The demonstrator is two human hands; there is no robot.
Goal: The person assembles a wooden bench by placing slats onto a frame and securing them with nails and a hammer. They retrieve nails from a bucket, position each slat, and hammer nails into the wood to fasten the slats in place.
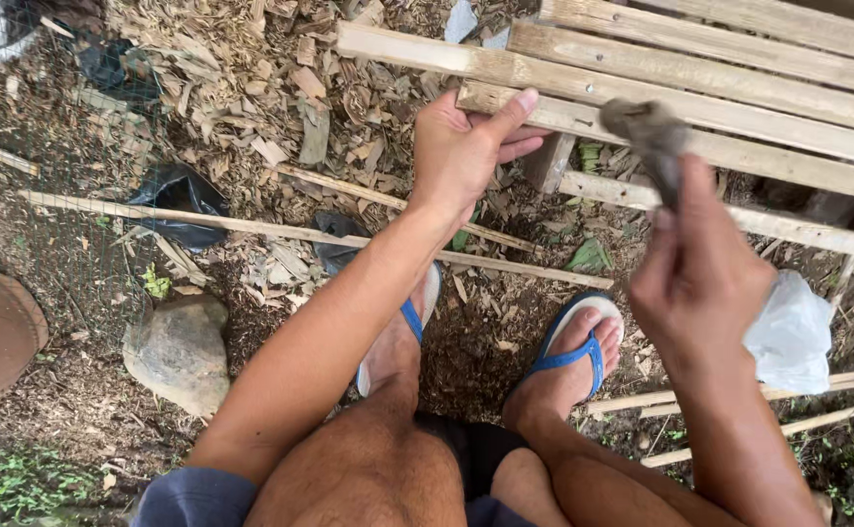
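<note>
While the left hand (464, 151) grips the end of a bamboo slat (583, 117), thumb on top and fingers curled under it, the right hand (700, 273) is raised above the slat rack (739, 68), fingers clamped on a blurred dark hammer (647, 137). Hammer head sits just over the gripped slat. Feet in blue flip-flops (573, 346) on wood shavings. Grey stone (178, 351) lower left, white plastic bag (793, 332) beside right wrist.

I see outdoor daylight, dirt ground (66, 390) littered with wood shavings (222, 59), a grey rock (178, 353), black plastic scraps (178, 195).
</note>
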